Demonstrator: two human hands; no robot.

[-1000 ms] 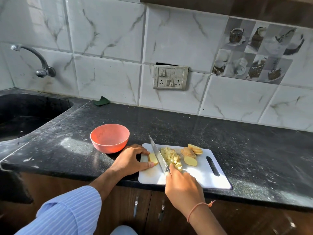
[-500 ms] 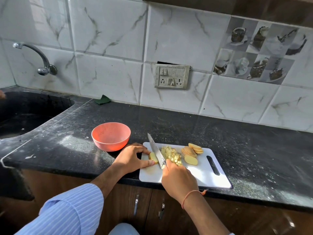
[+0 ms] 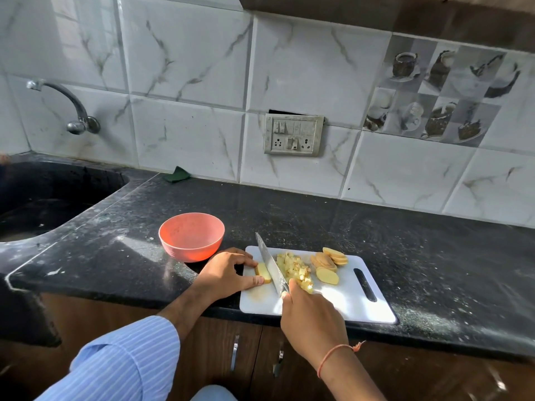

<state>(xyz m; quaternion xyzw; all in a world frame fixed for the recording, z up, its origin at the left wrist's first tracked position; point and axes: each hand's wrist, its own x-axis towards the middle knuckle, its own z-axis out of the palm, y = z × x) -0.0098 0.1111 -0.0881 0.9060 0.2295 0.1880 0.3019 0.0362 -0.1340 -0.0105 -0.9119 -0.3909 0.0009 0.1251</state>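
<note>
Yellow potato piece (image 3: pixel 263 273) sits pinched between left hand (image 3: pixel 225 273) fingers (image 3: pixel 246 259) and thumb, just beside the knife (image 3: pixel 269 261) the right hand (image 3: pixel 312 316) grips.

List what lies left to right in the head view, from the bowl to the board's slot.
Salmon-pink plastic bowl → left hand → pale yellow potato chunk → steel knife → pile of diced potato → round potato slices → oblong handle slot

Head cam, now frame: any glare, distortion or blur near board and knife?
Head view: glare patches on the countertop left of the bowl and on the near half of the cutting board; wide-angle bowing bends tile lines and counter edge; knife, held slice and diced pieces sharp; bottom-right cabinet soft.
</note>
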